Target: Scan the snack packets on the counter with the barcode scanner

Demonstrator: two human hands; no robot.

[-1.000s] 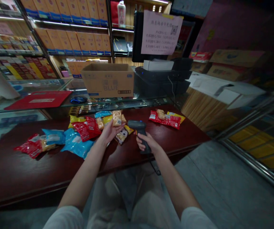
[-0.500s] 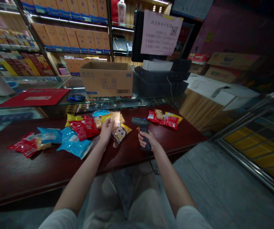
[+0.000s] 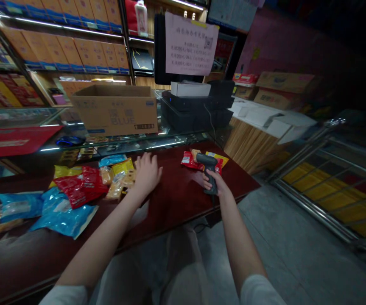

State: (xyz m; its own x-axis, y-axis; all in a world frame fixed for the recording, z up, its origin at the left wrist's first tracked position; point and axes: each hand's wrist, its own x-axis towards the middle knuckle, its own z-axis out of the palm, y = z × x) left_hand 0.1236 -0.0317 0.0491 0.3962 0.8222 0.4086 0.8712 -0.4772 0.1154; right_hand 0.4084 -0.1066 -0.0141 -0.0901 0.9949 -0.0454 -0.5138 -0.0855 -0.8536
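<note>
My left hand point(image 3: 146, 173) lies palm down, fingers stretched out, on the right end of a pile of snack packets point(image 3: 81, 184) on the dark red counter point(image 3: 176, 197). Orange biscuit packets point(image 3: 119, 184) sit just left of its fingers. What is under the palm is hidden. My right hand point(image 3: 215, 184) is closed round the handle of a grey barcode scanner point(image 3: 206, 161), held upright just in front of a small group of red and yellow packets point(image 3: 187, 159) at the counter's far right.
Blue packets point(image 3: 62, 214) lie at the counter's left. Behind, a glass case carries an open cardboard box point(image 3: 115, 110), a mouse point(image 3: 70, 140) and a red mat point(image 3: 7, 140). A cash register point(image 3: 195, 106) with a pink notice point(image 3: 191, 42) stands right of the box. A metal railing point(image 3: 329, 212) runs along the right.
My left hand has lowered the orange packet it held up and now rests flat on the pile. My right hand has carried the scanner right, toward the red and yellow packets. The view has swung right.
</note>
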